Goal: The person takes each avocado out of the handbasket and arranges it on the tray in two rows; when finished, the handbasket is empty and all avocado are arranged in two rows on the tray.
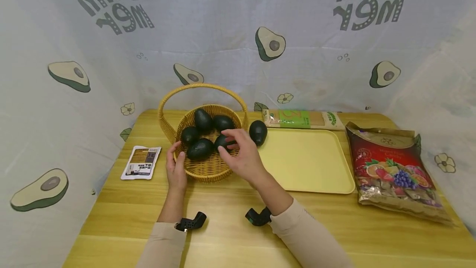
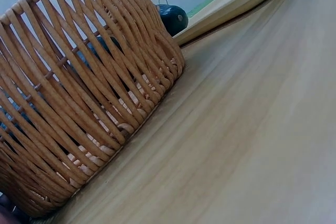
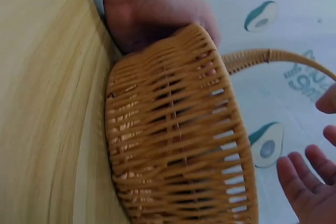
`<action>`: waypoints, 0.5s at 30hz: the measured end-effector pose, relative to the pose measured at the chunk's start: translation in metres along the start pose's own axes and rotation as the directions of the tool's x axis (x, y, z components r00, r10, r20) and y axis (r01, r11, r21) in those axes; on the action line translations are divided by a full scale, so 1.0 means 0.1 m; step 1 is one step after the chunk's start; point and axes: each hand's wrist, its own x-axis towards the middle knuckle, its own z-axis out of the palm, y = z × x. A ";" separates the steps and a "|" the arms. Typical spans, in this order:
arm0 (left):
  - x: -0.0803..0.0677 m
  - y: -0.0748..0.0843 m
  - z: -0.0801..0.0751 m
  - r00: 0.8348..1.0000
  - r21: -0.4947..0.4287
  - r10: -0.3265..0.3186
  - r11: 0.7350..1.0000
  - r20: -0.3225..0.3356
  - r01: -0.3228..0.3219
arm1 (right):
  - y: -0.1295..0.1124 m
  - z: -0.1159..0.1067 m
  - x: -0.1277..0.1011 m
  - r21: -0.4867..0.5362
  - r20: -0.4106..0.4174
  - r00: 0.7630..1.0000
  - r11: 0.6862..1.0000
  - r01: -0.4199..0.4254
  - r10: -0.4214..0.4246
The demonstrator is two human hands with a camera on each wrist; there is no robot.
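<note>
A yellow wicker basket [image 1: 208,173] with a tall arched handle holds several dark green avocados [image 1: 201,149]. My left hand [image 1: 176,173] holds the basket's left side, its fingers against the weave by the rim. Over the basket's right side hovers my right hand [image 1: 243,156], fingers spread and bent a little, partly covering an avocado [image 1: 220,142]. In the right wrist view, nothing shows between that hand's [image 3: 312,182] thumb and fingers. Another avocado [image 1: 258,132] lies outside the basket, at the upper left corner of a yellow tray [image 1: 305,160].
Left of the basket lies a small white-and-brown pouch [image 1: 141,162]. A long flat package with a green label [image 1: 303,119] sits behind the tray. To the tray's right is a big red and gold bag with fruit pictures [image 1: 394,173]. A printed cloth [image 1: 223,20] hangs behind the wooden table [image 1: 223,235].
</note>
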 end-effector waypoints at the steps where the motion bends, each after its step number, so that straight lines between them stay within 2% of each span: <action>1: 0.00 0.00 0.00 1.000 -0.001 -0.003 1.000 0.000 0.003 | -0.01 0.03 0.03 -0.009 0.038 0.999 1.000 -0.009 0.009; 6: -0.01 0.00 0.00 1.000 0.006 -0.014 1.000 0.003 0.013 | 0.04 0.19 0.19 -0.097 0.166 0.985 0.995 -0.021 0.037; 12: -0.01 0.01 -0.01 1.000 0.002 -0.007 1.000 0.010 0.007 | 0.12 0.34 0.42 -0.084 0.255 0.966 0.996 -0.011 0.033; 15: -0.01 0.01 0.00 1.000 -0.009 -0.005 1.000 0.017 0.005 | 0.16 0.40 0.51 -0.109 0.298 0.954 0.994 0.004 0.029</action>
